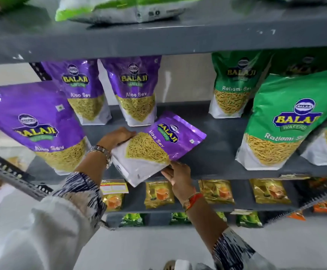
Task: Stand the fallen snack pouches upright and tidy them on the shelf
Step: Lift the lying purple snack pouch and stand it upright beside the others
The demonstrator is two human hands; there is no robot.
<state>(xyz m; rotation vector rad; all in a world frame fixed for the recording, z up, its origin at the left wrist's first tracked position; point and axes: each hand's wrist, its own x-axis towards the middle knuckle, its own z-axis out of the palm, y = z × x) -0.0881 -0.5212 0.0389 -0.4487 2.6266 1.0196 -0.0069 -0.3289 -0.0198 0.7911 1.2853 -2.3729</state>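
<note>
The left hand (117, 138) closes on the white bottom corner of a fallen purple pouch (158, 147), a watch at its wrist, while the right hand (180, 177) cups the lower edge from beneath, fingers spread and pressed to the foil. Held between them, the pouch lies tilted with its top pointing away to the right and its base jutting past the front lip of the grey shelf (213, 151); the two-sided hold looks meant to swing the base down and the top up.

Just left of the left hand a large purple pouch (36, 125) stands at the shelf front, and beyond the hands two more purple pouches (135, 90) stand upright at the back. Well to the right of the right hand stand green pouches (283, 121), another behind them. The bare gap ahead of the hands is likely where this pouch belongs.

Below the hands, a lower shelf carries small gold packets (158, 194); lower still sit green ones, too blurred to read. Overhead, a green-and-white bag (119, 8) lies flat. The floor is pale.
</note>
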